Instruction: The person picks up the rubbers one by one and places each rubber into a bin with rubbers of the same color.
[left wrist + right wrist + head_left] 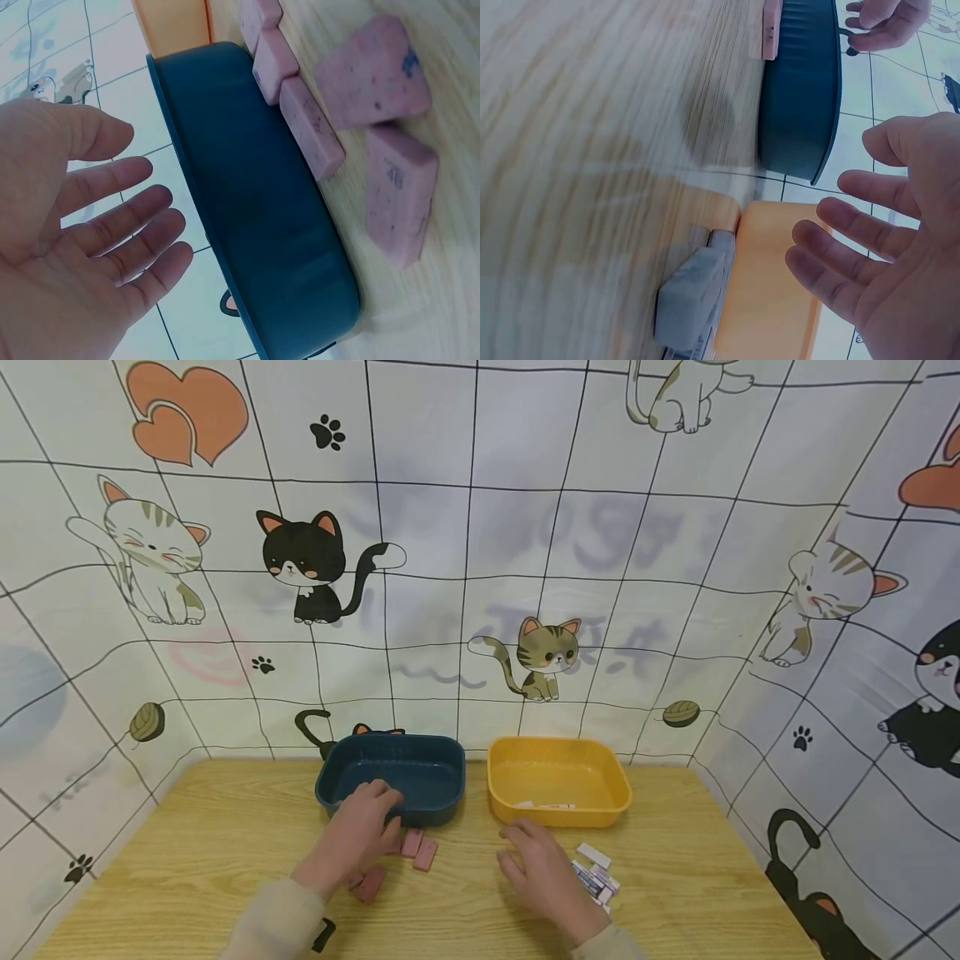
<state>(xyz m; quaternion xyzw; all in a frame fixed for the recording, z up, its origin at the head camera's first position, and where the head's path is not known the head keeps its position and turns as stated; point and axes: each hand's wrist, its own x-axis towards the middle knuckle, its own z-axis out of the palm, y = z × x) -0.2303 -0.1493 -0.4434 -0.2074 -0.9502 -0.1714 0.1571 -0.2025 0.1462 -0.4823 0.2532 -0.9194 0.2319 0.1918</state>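
By the blue tray [435,811], one pink block [425,855] slants lengthwise away-right; hands [358,828] [546,875] spread.

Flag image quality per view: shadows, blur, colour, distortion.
Head: bright, soft shadows; grid lines on the wall sheet bend, lens or fabric unclear. Left wrist: the marking on the lower pink block is soft. Right wrist: diffuse shadow on the tabletop beside the teal bin; yellow bin looks orange; pale block smeared, little detail.
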